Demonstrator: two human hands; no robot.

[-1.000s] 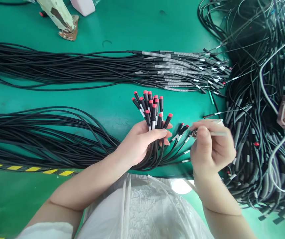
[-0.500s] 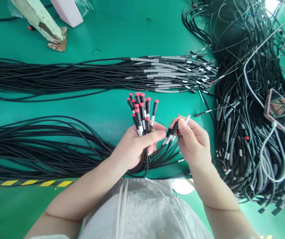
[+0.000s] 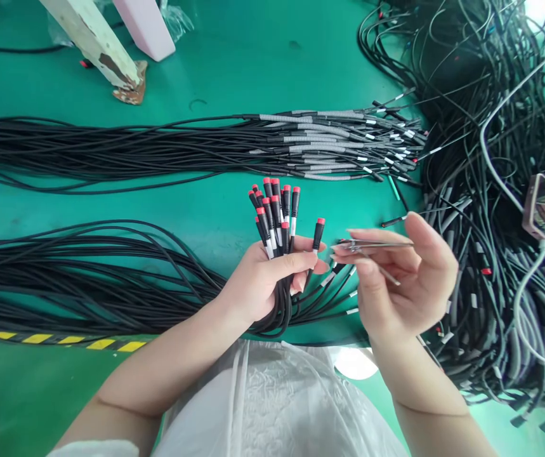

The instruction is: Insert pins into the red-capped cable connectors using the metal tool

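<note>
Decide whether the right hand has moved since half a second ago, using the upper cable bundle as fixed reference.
Yes, rightward: the right hand earlier stopped left of where the upper cable bundle ends; now it reaches past there.

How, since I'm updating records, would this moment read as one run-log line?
left hand: grips black cables below red-tipped cylindrical connectors | right hand: holds slim silvery metal tool | grey-sleeved black cable bundle beyond

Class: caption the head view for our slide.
Left hand gathers red-tipped black cables; right hand holds a slim metallic tool.
</note>
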